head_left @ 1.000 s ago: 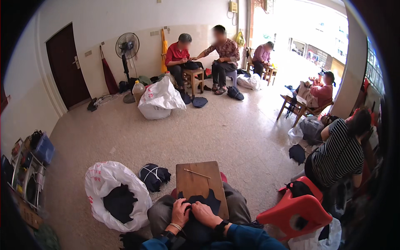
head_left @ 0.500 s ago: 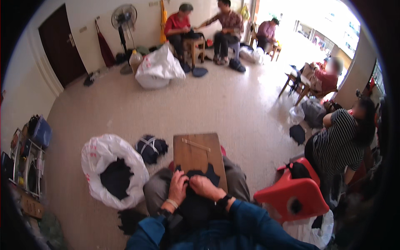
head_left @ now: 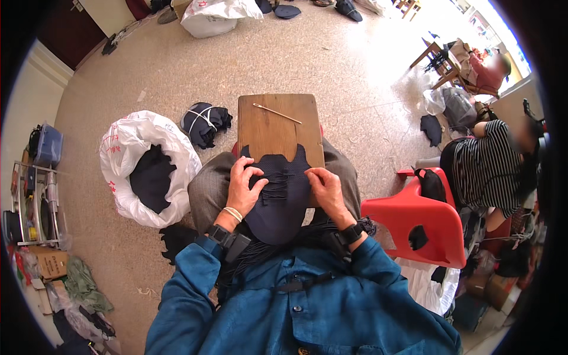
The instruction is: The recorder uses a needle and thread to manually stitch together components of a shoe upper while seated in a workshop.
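Observation:
A dark navy fabric piece [head_left: 275, 219], rounded at the near end with two prongs at the far end, lies over my lap and the near part of a wooden board [head_left: 272, 127]. Rows of thin black cords [head_left: 274, 186] cross its middle, with loose ends on the left. My left hand [head_left: 241, 186] rests on its left edge, thumb and forefinger curled a little apart beside the cords. At the right edge, my right hand [head_left: 328, 192] pinches the fabric between thumb and forefinger. A long thin needle-like rod [head_left: 277, 113] lies on the board, untouched.
A white sack [head_left: 112, 171] of dark pieces stands on my left, near a tied dark bundle [head_left: 204, 123]. At my right are a red plastic chair [head_left: 438, 222] and a person in a striped top [head_left: 479, 168]. Black cords [head_left: 236, 263] lie across my lap.
The view has tipped downward, so the board and my lap show higher. My hands have moved apart, from close together over the fabric to its two sides, and the cords are now visible.

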`<state>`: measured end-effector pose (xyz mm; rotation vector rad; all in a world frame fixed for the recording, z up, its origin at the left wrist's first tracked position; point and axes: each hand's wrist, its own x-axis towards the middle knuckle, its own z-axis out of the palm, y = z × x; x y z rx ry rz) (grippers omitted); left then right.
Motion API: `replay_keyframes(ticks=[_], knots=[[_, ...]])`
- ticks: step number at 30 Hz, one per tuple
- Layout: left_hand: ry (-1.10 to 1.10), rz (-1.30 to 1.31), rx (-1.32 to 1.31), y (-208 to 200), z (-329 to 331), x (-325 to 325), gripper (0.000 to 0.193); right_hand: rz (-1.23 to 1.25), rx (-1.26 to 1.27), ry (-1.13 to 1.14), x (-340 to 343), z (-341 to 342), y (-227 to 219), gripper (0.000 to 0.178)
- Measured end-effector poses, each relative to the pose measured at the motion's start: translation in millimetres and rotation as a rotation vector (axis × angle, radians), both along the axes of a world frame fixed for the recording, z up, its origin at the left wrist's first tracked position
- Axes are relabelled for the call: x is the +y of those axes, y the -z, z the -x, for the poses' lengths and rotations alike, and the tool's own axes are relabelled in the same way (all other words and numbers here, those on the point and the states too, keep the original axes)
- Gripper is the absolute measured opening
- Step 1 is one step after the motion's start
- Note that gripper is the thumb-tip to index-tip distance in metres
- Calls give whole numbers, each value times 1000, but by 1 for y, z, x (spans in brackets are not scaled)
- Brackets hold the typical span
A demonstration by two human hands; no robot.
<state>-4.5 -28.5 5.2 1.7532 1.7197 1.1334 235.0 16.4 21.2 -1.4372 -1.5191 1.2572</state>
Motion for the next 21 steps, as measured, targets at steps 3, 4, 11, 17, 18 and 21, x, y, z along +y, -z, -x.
replay_keyframes(ticks=[3, 4, 11, 17, 18, 21], knots=[[2, -20, 52, -3, -3, 1, 21, -404, -111, -109, -3, 14, -5, 8], [-9, -16, 83, -4, -4, 1, 21, -435, -109, -146, -3, 18, -7, 7], [91, -92, 15, -13, 6, 5, 17, -399, -159, -159, 11, 28, 3, 9], [205, -114, 283, -24, 15, 11, 13, -353, -149, -168, 12, 27, 12, 11], [209, -112, 289, -26, 15, 12, 13, -345, -141, -166, 12, 27, 12, 11], [248, -43, 435, -28, 12, 15, 12, -357, -137, -151, 11, 27, 12, 11]])
